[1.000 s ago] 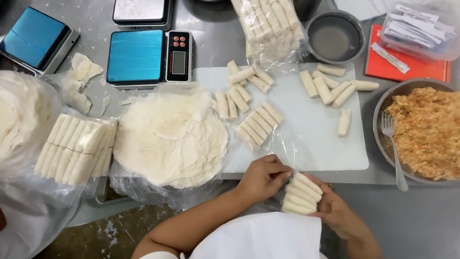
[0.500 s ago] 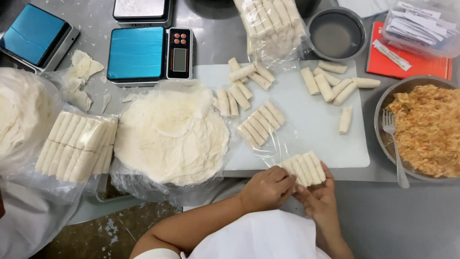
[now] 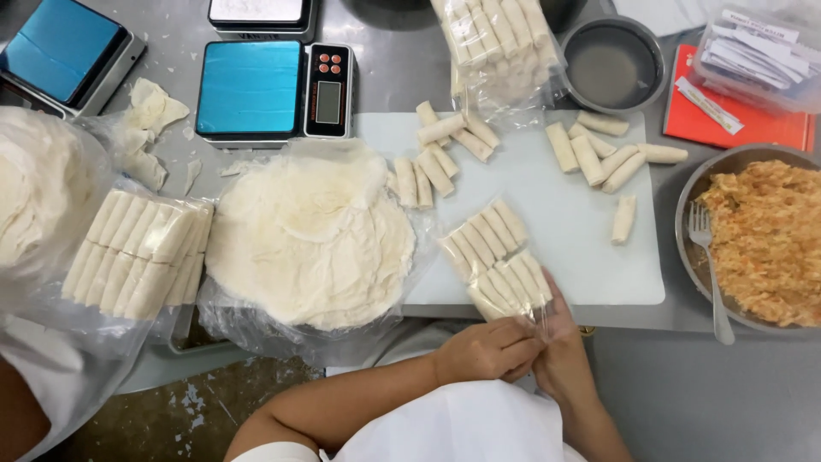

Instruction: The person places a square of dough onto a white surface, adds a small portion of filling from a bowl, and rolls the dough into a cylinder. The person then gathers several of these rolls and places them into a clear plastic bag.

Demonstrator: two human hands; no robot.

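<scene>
Pale rolls (image 3: 510, 287) are pressed into a clear bag (image 3: 479, 257) by both hands (image 3: 492, 349) (image 3: 556, 346), fingers closed on the film; rows are best kept flat and tight.

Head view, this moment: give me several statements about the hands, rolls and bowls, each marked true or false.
1. Both hands, left hand and right hand, meet at the near end of a row of rolls on the white board. True.
2. A fork rests in the bowl of orange filling. True.
3. The small metal bowl is full of rolls. False: it holds none; loose rolls lie on the board below it.
4. The blue-topped scale carries a stack of wrappers. False: its platform is bare; the wrapper stack lies in front of it.
</scene>
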